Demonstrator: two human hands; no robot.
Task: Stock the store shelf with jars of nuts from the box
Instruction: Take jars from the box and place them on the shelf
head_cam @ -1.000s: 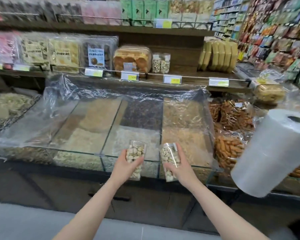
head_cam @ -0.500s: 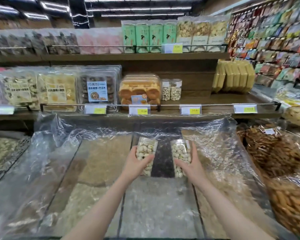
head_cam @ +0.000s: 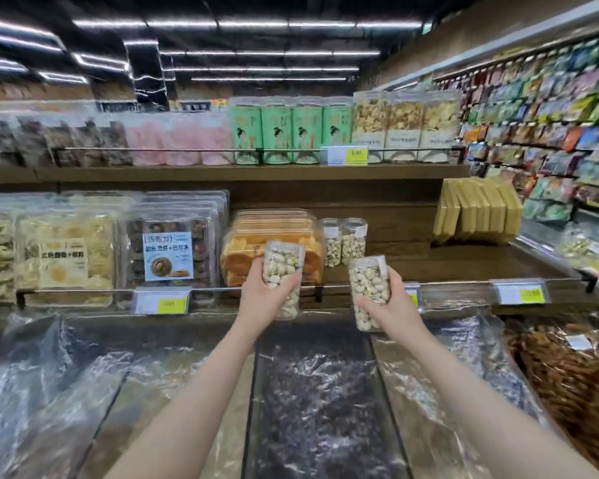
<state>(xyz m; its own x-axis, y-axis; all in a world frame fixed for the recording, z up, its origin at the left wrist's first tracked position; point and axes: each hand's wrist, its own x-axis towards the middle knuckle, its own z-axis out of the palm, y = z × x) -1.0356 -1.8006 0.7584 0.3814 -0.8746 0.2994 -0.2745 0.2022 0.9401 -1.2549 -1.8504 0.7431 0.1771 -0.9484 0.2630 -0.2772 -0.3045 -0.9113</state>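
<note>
Each hand holds a clear plastic jar of pale nuts, raised in front of the middle wooden shelf (head_cam: 464, 261). My left hand (head_cam: 263, 299) grips the left jar (head_cam: 282, 267), tilted slightly right. My right hand (head_cam: 391, 305) grips the right jar (head_cam: 367, 288), held a little lower, near the shelf's front rail. Two matching jars of nuts (head_cam: 343, 242) stand upright on the shelf just behind, beside an orange snack pack (head_cam: 249, 250). The box is out of view.
A metal rail with yellow price tags (head_cam: 161, 302) runs along the shelf front. Flat yellow packs (head_cam: 478, 212) lean at the shelf's right end, bare wood between them and the jars. Plastic-covered bulk bins (head_cam: 312, 409) lie below my arms. Green cans (head_cam: 291, 133) line the upper shelf.
Both hands have risen and reached forward with their jars, from over the bulk bins up to the height of the middle shelf. The view has tilted upward.
</note>
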